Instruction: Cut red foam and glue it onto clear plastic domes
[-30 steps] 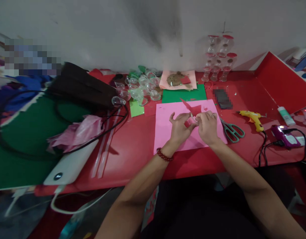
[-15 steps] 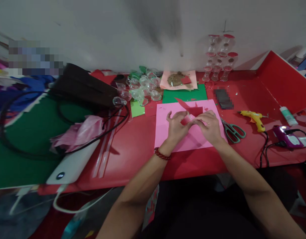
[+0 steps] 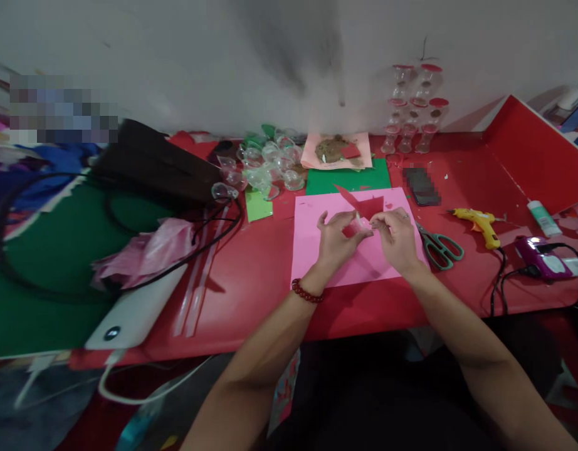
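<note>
- Left grip [image 3: 336, 241]: closed, thumb and fingers gripping a small clear piece [image 3: 363, 224]. The piece lies between the two grips, above the pink sheet [image 3: 304, 241].
- Right grip [image 3: 398, 241]: fingers bent, fingertips at the right end of the clear piece. Whether they pinch it or are only beside it cannot be told.
- Bead bracelet [image 3: 308, 291]: on the wrist behind the left grip.
- Red paper pieces [image 3: 373, 205]: on the pink sheet, just beyond both grips.
- Green sheet [image 3: 350, 181]: farther beyond the grips, past the pink sheet.
- Scissors [image 3: 442, 250]: just right of the right grip, handles towards the person, blades partly hidden.
- Yellow glue gun [image 3: 479, 222]: on the worktop [image 3: 251, 282], right of the right grip, past the scissors.
- Purple device [image 3: 545, 258]: well right of the right grip, cords attached.
- Clear plastic cups [image 3: 273, 166]: heaped beyond and left of the left grip.
- Stacked clear cups with red discs [image 3: 410, 128]: upright against the wall, well beyond the right grip.
- Pink plastic bag [image 3: 150, 250]: well left of the left grip.
</note>
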Motion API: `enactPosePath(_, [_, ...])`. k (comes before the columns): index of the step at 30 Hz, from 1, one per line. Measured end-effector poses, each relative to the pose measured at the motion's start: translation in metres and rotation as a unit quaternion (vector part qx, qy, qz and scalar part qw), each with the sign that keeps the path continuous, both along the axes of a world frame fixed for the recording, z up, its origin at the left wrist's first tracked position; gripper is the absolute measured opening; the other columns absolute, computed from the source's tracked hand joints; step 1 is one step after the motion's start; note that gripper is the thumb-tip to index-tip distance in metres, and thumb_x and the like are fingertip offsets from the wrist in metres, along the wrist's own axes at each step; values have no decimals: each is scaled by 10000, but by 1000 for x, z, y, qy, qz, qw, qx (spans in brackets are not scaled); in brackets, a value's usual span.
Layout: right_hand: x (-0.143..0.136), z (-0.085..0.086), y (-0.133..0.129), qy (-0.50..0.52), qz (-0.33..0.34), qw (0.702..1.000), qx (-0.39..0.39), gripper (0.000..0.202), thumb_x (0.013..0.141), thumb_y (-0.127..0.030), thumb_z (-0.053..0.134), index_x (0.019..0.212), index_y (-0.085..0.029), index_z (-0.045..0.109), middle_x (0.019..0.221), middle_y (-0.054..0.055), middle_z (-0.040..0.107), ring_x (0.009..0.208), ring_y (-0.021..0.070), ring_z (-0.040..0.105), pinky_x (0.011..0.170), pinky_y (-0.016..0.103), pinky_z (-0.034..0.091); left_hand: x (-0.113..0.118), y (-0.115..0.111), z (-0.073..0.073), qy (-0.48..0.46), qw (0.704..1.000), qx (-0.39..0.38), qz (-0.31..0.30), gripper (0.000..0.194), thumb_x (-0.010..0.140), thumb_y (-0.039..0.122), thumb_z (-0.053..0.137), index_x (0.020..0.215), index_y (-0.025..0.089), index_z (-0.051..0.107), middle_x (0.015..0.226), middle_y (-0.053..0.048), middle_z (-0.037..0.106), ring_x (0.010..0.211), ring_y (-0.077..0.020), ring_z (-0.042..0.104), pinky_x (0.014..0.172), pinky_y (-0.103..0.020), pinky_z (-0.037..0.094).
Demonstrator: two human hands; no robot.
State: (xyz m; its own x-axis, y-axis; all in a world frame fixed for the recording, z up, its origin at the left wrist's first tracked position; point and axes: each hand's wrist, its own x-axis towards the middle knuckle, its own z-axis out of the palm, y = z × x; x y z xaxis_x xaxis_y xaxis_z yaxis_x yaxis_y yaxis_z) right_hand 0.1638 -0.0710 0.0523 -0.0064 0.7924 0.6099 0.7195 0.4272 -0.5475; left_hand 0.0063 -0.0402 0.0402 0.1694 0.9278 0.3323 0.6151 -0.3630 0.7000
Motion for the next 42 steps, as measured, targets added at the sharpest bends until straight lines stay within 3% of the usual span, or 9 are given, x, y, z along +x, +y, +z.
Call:
enactPosePath(6, [1, 1, 3, -21, 54, 998, 37, 267, 999, -404, 560, 896, -264, 763, 876, 22, 765, 839, 201, 628, 856, 413, 424, -7, 5, 2, -12, 1000, 5, 17, 337, 795, 413, 777, 1077, 246, 699, 1146, -59, 757, 1099, -258, 690, 1216, -559, 248])
enactPosePath(11, [1, 1, 5, -9, 51, 999, 18, 192, 946, -374, 656, 843, -277, 786, 848, 16, 767, 827, 204, 634, 848, 416, 442, -12, 8, 9, 13, 1000, -1, -17, 275, 805, 370, 756, 1045, 244, 708, 1123, -49, 764, 1112, -252, 688, 1217, -537, 263])
enactPosePath(15, [4, 1, 6, -1, 88, 996, -12, 197, 961, -326, 636, 849, -271, 789, 853, 14, 779, 814, 201, 609, 819, 407, 445, -17, 10, 14, 32, 999, 1, -32, 278, 773, 352, 787, 1026, 258, 718, 1127, -51, 755, 1140, -271, 671, 1226, -547, 228])
enactPosePath(19, [8, 0, 6, -79, 106, 991, -5, 209, 977, -270, 588, 884, -249, 774, 877, 23, 786, 831, 214, 573, 841, 418, 424, -18, 11, 11, 50, 998, 16, -43, 217, 805, 357, 748, 1001, 267, 718, 1086, -49, 757, 1132, -282, 673, 1227, -565, 189])
enactPosePath(28, [9, 6, 3, -261, 88, 959, 61, 263, 996, -198, 491, 943, -186, 749, 909, 61, 782, 812, 221, 577, 784, 386, 423, -18, 11, 10, 83, 995, 13, -49, 197, 806, 286, 713, 990, 218, 695, 1077, -55, 757, 1133, -273, 677, 1221, -536, 173])
enactPosePath(35, [3, 2, -3, -251, 41, 965, 56, 275, 1011, -215, 463, 937, -177, 725, 917, 75, 767, 845, 217, 598, 724, 346, 428, -18, 13, 6, 78, 994, 12, -76, 208, 820, 267, 705, 1026, 242, 692, 1111, -38, 757, 1136, -262, 676, 1220, -536, 182])
enactPosePath(42, [2, -1, -3, -204, 49, 978, -13, 254, 1004, -238, 441, 935, -183, 680, 963, 80, 757, 770, 172, 648, 621, 300, 381, -19, 15, 7, 71, 993, 6, -89, 266, 822, 262, 709, 1087, 257, 690, 1125, -43, 758, 1135, -260, 677, 1217, -544, 191])
